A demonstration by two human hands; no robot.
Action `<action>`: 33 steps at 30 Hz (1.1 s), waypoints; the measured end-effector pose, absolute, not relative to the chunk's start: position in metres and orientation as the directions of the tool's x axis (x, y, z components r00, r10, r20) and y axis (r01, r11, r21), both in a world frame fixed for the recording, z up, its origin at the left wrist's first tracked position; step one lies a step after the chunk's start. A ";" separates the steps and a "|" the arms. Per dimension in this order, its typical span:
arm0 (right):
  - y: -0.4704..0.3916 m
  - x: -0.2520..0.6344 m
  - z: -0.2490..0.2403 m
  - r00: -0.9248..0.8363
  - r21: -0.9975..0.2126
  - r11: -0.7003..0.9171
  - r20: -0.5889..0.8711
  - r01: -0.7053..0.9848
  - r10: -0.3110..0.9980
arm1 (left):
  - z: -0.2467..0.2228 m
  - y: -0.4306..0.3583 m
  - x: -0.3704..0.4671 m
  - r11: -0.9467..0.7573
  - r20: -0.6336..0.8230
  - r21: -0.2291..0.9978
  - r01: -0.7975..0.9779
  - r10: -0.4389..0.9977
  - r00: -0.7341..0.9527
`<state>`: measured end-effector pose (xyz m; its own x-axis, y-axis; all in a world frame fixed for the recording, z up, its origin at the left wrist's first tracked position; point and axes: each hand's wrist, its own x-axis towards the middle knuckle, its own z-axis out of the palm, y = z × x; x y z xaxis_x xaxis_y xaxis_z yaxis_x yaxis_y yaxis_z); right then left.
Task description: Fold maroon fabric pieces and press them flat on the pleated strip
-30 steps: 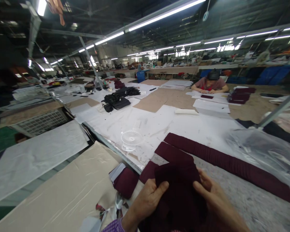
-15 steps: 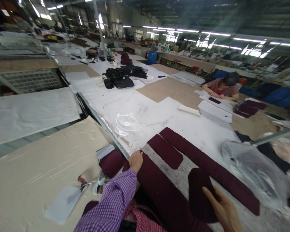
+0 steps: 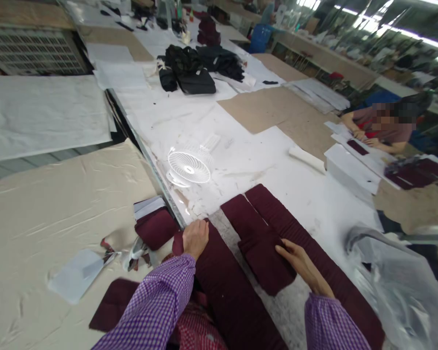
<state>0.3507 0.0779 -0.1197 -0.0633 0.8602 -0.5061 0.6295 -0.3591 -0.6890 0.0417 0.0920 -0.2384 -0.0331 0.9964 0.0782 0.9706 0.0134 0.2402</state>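
My right hand (image 3: 295, 257) pinches the right edge of a short maroon fabric piece (image 3: 268, 265). This piece partly overlaps another short maroon panel (image 3: 237, 216) on the table. At the near table edge my left hand (image 3: 196, 238) is closed on maroon fabric (image 3: 177, 243) beside the far end of a long maroon strip (image 3: 229, 282); its fingertips are partly hidden. A second long maroon strip (image 3: 314, 257), finely ridged, lies on the far side of the short panel, passing behind my right hand.
A white fan (image 3: 189, 167) stands on the white table beyond. Clear plastic (image 3: 394, 277) lies at right. On the left, beige cloth (image 3: 58, 218) carries maroon pieces (image 3: 156, 228). Dark folded fabric (image 3: 190, 73) sits farther back; a co-worker (image 3: 383, 121) bends over paper at right.
My right hand has carried the short maroon piece leftward and away from me, onto the short panel. My left hand stays by the strip's end. The view has tilted down.
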 end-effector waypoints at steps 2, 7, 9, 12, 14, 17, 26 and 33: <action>0.104 0.363 -0.145 -0.025 -0.622 -0.343 -0.505 0.704 0.863 | -0.239 0.093 0.042 0.009 0.084 0.226 0.974 0.996 -0.029; 0.129 0.381 -0.195 0.065 -0.437 -0.315 -0.498 0.843 0.865 | -0.241 0.094 0.042 0.008 0.076 0.211 0.977 0.997 -0.024; 0.129 0.383 -0.202 0.082 -0.392 -0.304 -0.491 0.868 0.867 | -0.241 0.094 0.041 0.008 0.067 0.212 0.977 0.997 -0.023; 0.128 0.384 -0.204 0.095 -0.347 -0.286 -0.477 0.893 0.874 | -0.239 0.094 0.041 0.007 0.059 0.215 0.977 0.998 -0.021; 0.129 0.383 -0.203 0.098 -0.325 -0.275 -0.470 0.905 0.877 | -0.238 0.095 0.042 0.006 0.059 0.216 0.976 0.998 -0.019; 0.131 0.382 -0.203 0.098 -0.299 -0.258 -0.460 0.919 0.883 | -0.236 0.095 0.042 0.003 0.060 0.215 0.977 0.998 -0.017; 0.130 0.378 -0.209 0.126 -0.186 -0.224 -0.429 0.957 0.894 | -0.237 0.094 0.042 0.006 0.063 0.184 0.983 0.998 -0.018; 0.128 0.372 -0.209 0.149 -0.112 -0.210 -0.404 0.971 0.903 | -0.238 0.094 0.043 0.008 0.068 0.175 0.985 0.998 -0.020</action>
